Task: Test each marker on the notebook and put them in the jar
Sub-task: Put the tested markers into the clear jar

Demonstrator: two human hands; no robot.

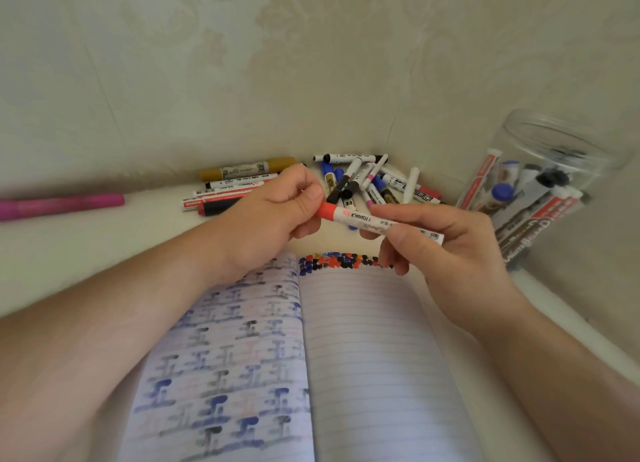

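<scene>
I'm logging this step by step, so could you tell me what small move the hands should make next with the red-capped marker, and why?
Probably pull the cap off. The left hand pinches the red cap while the right hand holds the marker barrel, and the cap looks seated. The marker hangs just above the notebook, whose right page carries test dots only along its top edge.

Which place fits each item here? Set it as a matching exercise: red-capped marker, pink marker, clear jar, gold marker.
Items:
1. red-capped marker
2. pink marker
3. clear jar
4. gold marker

Places:
A. far right, holding tested markers
B. held in both hands above the notebook
C. against the wall, atop the left pile
D. alone at far left

Pairs: 1-B, 2-D, 3-A, 4-C
</scene>
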